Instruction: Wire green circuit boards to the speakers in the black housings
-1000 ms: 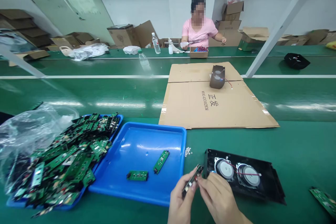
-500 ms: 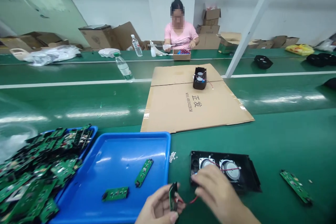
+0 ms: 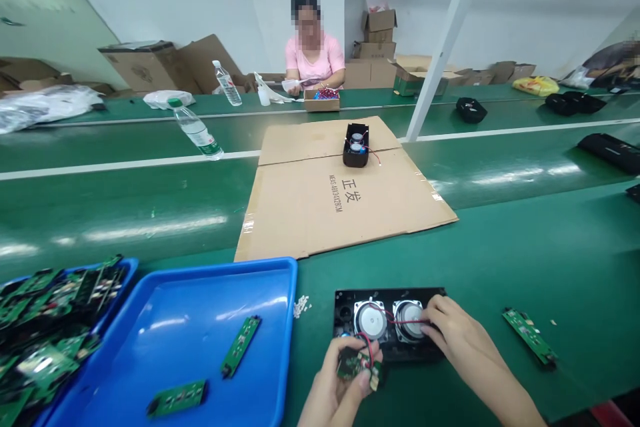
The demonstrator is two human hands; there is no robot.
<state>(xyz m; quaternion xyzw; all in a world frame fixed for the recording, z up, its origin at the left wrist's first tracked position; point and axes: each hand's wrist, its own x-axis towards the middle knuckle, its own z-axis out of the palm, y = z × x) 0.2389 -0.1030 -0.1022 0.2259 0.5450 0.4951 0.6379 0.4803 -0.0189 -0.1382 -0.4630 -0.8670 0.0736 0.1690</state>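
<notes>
A black speaker housing (image 3: 345, 300) with two round speakers lies on the green bench in front of me. My left hand (image 3: 340, 383) pinches a small green circuit board (image 3: 356, 365) at the housing's near edge; a red wire runs from the board to the speakers. My right hand (image 3: 453, 330) rests on the housing's right end, fingers curled over the right speaker (image 3: 407, 315). A blue tray (image 3: 150, 347) to the left holds two loose green boards (image 3: 241, 345).
A second blue tray (image 3: 127, 268) heaped with several green boards sits at far left. One board (image 3: 530, 336) lies right of the housing. A flat cardboard sheet (image 3: 310, 213) carries another black housing (image 3: 356, 145). A person in pink works across the belts. Water bottle (image 3: 196, 129) lies left.
The view has swung right. My right hand has moved from the wire to the housing's right end. My left hand has turned the board flat and brought it to the housing's near edge.
</notes>
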